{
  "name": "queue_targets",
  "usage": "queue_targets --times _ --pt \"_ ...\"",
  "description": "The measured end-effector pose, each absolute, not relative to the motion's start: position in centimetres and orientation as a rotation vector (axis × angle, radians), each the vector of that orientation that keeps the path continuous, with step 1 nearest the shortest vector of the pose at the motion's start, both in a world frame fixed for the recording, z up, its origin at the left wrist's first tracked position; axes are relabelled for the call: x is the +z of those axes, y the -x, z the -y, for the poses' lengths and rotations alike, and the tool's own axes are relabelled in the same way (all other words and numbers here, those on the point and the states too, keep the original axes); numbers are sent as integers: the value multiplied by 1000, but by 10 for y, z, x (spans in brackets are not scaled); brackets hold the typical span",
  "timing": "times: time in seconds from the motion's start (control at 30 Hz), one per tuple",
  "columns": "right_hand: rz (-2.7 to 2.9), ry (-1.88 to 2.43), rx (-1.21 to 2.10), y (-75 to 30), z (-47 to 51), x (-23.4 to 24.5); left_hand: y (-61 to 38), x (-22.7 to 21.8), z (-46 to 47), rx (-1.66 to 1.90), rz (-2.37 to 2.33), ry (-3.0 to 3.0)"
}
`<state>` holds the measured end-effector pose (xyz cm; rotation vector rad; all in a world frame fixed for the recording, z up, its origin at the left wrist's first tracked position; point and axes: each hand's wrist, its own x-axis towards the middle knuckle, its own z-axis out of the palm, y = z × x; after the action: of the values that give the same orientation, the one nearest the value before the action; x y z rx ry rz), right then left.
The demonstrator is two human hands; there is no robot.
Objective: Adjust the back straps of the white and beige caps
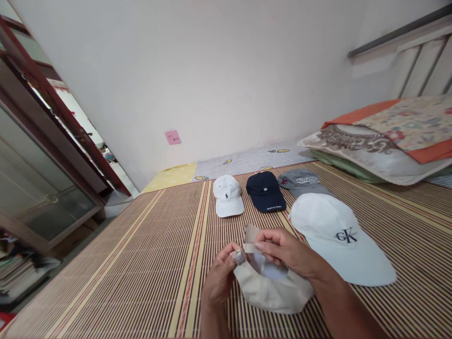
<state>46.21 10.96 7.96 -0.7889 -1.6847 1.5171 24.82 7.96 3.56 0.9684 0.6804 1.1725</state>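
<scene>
Left hand (219,278) curled, pinching metal buckle (239,257) of beige cap (273,295); right hand (284,248) curled, pinching strap (250,248).

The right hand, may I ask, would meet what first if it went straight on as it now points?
Beyond the beige fabric strap it pinches, probably the left hand at the silver rectangular buckle, though depth is unclear.

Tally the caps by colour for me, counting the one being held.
White: 2 (plain-brimmed small white cap, larger CK cap)
Navy cap: 1
Grey cap: 1
Beige cap: 1, held by left hand and right hand
Total: 5
</scene>
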Motion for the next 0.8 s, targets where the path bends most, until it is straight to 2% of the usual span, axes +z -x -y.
queue_targets --times 0.13,0.8 --pt "1691 782 1574 -459 -109 80 -248 36 -80 1170 -675 -962" --pt "1851 905 1443 -456 -109 78 -252 35 -82 1198 -656 -965"
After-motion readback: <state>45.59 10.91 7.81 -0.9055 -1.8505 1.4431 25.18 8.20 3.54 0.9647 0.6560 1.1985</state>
